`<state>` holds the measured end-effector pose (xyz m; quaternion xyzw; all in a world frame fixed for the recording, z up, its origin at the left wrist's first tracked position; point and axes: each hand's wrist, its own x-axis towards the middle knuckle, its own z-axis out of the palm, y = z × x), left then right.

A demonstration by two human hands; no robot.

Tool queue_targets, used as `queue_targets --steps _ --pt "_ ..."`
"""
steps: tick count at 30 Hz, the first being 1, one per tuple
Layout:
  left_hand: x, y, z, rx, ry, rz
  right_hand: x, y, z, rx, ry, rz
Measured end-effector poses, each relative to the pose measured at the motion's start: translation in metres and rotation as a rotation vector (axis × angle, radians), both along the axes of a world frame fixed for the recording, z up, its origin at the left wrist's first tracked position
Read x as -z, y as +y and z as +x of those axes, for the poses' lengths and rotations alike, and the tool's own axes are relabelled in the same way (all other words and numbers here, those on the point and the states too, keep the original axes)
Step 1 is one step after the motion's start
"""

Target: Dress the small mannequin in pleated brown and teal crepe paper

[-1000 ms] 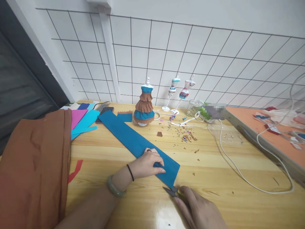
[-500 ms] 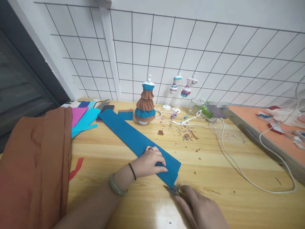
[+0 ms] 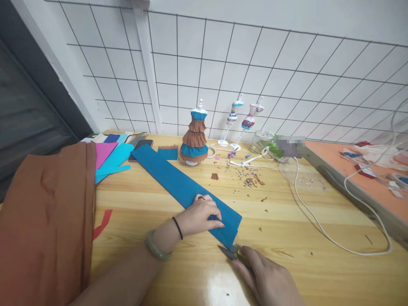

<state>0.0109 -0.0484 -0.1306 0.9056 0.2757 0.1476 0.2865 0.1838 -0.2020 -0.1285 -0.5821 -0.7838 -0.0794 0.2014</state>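
A long folded strip of blue crepe paper [image 3: 178,180] lies slantwise across the table. My left hand [image 3: 204,214] rests on its near half, fingers bent and thumb pressed in, gripping the paper against the wood. In my right hand [image 3: 266,274] is a pair of dark scissors [image 3: 230,253], its handles mostly hidden by the fingers. The blades are parted at the strip's near corner, one below the edge and one by the end. Behind the strip stands a small dress form [image 3: 194,138] in tiers of blue and brown paper.
Brown crepe paper [image 3: 54,212] covers the left side, beside coloured sheets [image 3: 116,157] and a red scrap [image 3: 103,225]. Two small mannequins [image 3: 234,114], a glass jar [image 3: 262,141] and paper scraps [image 3: 253,180] are at the back. A white cable [image 3: 318,225] loops on the right.
The scissors have shifted very slightly up and left at the paper's corner. My left hand and the blue strip stay nearly in place.
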Motion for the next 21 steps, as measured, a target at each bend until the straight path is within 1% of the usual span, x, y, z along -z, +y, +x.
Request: queue_targets --steps 5,11,16,18,21 --pt "-0.001 0.000 0.000 -0.003 0.000 -0.006 0.001 0.000 -0.001 0.012 0.001 0.014" --pt "0.000 -0.001 0.000 -0.002 -0.005 -0.003 0.007 0.000 0.002 0.034 0.005 0.004" --pt "0.001 0.000 0.000 -0.001 -0.008 -0.008 0.012 -0.003 0.006 0.015 -0.001 -0.045" --pt "0.001 0.000 -0.001 -0.002 -0.008 -0.008 0.013 -0.003 0.005 0.028 -0.010 -0.061" --pt "0.001 0.001 -0.001 0.000 -0.008 -0.009 0.014 -0.003 0.002 0.052 -0.017 -0.040"
